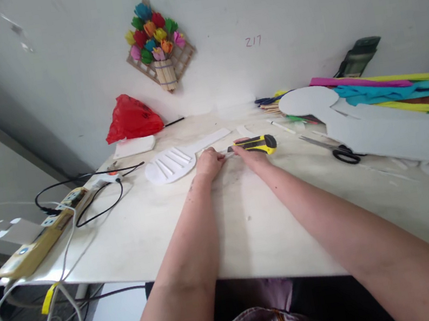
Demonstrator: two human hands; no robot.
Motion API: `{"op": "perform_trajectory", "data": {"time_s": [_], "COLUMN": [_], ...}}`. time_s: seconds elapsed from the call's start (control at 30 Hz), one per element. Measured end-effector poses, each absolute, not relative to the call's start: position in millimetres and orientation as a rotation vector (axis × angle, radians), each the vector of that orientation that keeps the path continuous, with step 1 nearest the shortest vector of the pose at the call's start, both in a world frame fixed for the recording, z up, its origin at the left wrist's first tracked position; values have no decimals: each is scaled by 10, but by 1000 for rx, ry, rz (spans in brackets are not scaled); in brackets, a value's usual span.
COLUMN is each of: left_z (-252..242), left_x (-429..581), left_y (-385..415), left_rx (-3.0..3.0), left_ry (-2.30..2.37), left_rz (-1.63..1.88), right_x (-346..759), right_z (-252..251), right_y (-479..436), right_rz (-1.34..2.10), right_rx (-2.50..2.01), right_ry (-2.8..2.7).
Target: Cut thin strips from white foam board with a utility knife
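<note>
On the pale tabletop (247,237), my right hand (252,154) is closed around a yellow-and-black utility knife (255,145), whose tip points left. Just left of it, my left hand (210,164) rests low on the table with its fingers pressed together near the knife tip; what it holds, if anything, is too small to make out. Beside my left hand lies a white rounded piece (170,165) with several raised white strips on it. A flat white strip (211,139) stretches behind my left hand.
Black-handled scissors (345,154) and large white sheets (393,125) lie at right, with colourful rolled paper (387,90) behind. At left are a power strip (42,238) with cables, a white box (135,146) and a red bag (132,118).
</note>
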State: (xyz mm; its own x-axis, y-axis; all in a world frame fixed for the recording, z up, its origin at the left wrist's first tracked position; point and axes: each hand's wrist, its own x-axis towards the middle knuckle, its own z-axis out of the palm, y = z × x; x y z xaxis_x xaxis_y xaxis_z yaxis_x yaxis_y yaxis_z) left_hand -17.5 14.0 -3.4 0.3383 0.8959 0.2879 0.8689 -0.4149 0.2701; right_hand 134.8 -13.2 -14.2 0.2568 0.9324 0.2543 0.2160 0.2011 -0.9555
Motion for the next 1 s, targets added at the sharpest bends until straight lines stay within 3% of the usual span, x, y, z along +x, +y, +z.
{"op": "perform_trajectory", "data": {"time_s": [0.37,0.67,1.0], "left_z": [9,-53,-7], "left_x": [-200,-351,-208], "left_y": [72,225,89], "left_rx": [2564,1870,2414], "left_ry": [1605,1648,1579], "left_rz": [656,986,810], "right_x": [1350,1364,1367], "right_z": [-171,-196,-150], "right_y": [-106,-104,-145], "right_rz": [752,753,752], "right_rx": [-1323,-1281,-1283], "right_ry": [-1191,-1184,-1183]}}
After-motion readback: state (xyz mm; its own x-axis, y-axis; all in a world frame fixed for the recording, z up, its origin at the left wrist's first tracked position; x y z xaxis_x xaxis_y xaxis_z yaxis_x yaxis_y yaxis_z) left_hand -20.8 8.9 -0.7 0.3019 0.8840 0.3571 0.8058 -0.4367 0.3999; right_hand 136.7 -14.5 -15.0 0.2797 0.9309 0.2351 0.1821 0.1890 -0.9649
